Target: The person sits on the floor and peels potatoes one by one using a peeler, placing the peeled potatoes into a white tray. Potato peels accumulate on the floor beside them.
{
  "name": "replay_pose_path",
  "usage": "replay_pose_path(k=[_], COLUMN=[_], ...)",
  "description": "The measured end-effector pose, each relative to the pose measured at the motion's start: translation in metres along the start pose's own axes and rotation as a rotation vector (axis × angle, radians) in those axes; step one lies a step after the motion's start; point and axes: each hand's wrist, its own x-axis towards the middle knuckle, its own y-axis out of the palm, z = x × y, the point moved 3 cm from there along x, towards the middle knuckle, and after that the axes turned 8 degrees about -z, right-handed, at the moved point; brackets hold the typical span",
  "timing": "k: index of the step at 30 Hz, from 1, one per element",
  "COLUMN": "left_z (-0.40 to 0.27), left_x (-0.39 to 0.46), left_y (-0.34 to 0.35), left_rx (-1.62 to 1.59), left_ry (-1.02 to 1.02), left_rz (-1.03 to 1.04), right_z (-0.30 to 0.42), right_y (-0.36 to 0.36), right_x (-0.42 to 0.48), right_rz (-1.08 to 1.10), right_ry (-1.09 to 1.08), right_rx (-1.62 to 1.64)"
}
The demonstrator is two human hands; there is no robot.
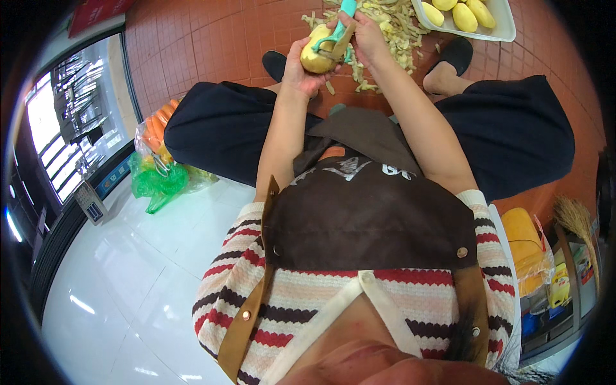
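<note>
My left hand (pixel 302 79) is wrapped around a large potato (pixel 315 63), which is pale where the skin is off and brown lower down. In my right hand (pixel 369 42) is a turquoise vegetable peeler (pixel 347 7), its head against the potato. A strip of brown peel (pixel 344 43) hangs at the peeler's head and covers part of the blade. Beneath both hands, a heap of potato peelings (pixel 397 36) is spread over the red tiled floor (pixel 216 43).
At the upper right, a white plastic tub (pixel 505 21) holds several peeled potatoes (pixel 465 18). Bagged carrots (pixel 156 126) and a green plastic bag (pixel 161 185) with scissors (pixel 160 166) lie at the left. A straw broom (pixel 575 216) and a yellow bundle in plastic (pixel 522 245) stand at the right.
</note>
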Motion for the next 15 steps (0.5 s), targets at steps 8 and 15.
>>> replay_pose_path(k=[8,15], left_z=[0.001,0.002], left_x=[-0.015,0.002], left_y=[-0.007,-0.003], left_rx=[-0.034,-0.165], left_ry=[-0.061,-0.138], left_rz=[0.083,0.146], right_z=[0.04,0.025], right_y=[-0.042,0.015], right_x=[0.008,-0.018], right_rz=[-0.551,0.015], right_ry=[-0.246,-0.119], right_rx=[-0.206,-0.008])
